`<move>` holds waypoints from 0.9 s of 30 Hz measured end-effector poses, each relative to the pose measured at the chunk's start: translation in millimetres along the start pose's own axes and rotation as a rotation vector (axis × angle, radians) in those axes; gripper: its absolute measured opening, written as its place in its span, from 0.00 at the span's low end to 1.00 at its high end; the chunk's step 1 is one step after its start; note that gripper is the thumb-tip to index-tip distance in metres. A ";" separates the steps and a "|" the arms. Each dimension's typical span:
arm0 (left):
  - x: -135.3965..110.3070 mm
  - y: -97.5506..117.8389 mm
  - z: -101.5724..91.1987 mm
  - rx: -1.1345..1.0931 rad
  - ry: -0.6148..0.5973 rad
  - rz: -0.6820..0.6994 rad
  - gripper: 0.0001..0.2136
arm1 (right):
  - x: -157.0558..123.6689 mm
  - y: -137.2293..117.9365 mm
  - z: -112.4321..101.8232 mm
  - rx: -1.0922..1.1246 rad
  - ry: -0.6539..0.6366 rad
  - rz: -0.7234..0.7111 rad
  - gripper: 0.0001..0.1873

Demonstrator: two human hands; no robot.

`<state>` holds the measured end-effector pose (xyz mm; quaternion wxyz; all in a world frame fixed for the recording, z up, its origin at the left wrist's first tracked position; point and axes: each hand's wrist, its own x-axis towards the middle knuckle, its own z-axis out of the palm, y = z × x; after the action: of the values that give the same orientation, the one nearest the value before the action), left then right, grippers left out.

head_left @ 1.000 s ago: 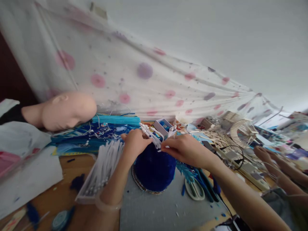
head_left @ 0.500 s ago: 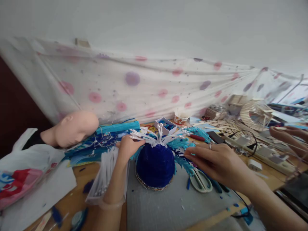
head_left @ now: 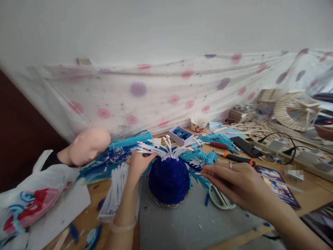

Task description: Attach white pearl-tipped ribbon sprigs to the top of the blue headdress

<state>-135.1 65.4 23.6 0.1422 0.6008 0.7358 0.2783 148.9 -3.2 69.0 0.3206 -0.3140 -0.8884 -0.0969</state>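
Observation:
A dark blue domed headpiece (head_left: 169, 182) with a beaded lower rim stands on a grey mat (head_left: 171, 229). White stems with pearl tips (head_left: 169, 151) fan out from its top, and turquoise leaf-shaped pieces (head_left: 199, 158) spread on its right. My left hand (head_left: 139, 163) pinches the left-hand stems near the dome. Beside the dome's right edge, my right hand (head_left: 234, 180) has its fingertips pressed together. A small pale tip shows at them; what they hold is mostly hidden. Under my left forearm lies a clear tray of white stems (head_left: 117, 187).
Scissors (head_left: 221, 199) lie below my right hand, near orange-handled pliers (head_left: 238, 158) and a lit phone (head_left: 279, 187). Behind are a white box (head_left: 182, 135) and a paper cup (head_left: 199, 125). A mannequin head (head_left: 90, 146) lies left. Another person's hand (head_left: 324, 132) shows at far right.
The view has shifted, bringing the pliers and lit phone into sight. Both my hands stay near the same spots at the headpiece. The other person's hand has moved toward the right edge.

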 end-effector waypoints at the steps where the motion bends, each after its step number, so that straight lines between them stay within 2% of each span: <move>1: -0.5 -0.3 1.1 0.005 0.000 0.010 0.12 | -1.1 0.2 0.4 0.006 0.016 0.012 0.17; 10: -8.0 12.3 9.6 0.071 0.029 -0.053 0.14 | -16.8 11.3 10.8 0.071 0.039 0.091 0.16; 19: -10.6 18.1 9.7 0.087 0.026 -0.087 0.14 | -22.5 19.3 17.8 0.160 0.038 0.096 0.12; 27: -13.8 16.5 16.4 0.076 0.135 -0.053 0.14 | -27.8 23.3 21.7 0.216 0.053 0.096 0.09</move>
<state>-109.7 58.1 18.3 0.0769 0.5660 0.7693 0.2862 168.9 9.3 33.9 0.3802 -0.3171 -0.8688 0.0067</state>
